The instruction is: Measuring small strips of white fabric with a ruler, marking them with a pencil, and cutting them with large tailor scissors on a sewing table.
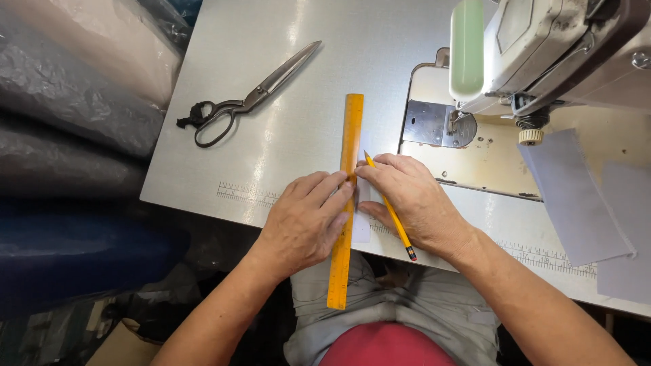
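Pressing ruler [347, 177] under left hand [306, 220].

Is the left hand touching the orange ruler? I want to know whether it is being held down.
Touching. The head view shows the left hand lying across the orange ruler, fingers pressed on it.

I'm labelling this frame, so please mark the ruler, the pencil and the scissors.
ruler [352, 125]: head view, bare upper end of the orange strip.
pencil [399, 230]: head view, yellow shaft below the right hand.
scissors [271, 85]: head view, on the blades near the pivot.
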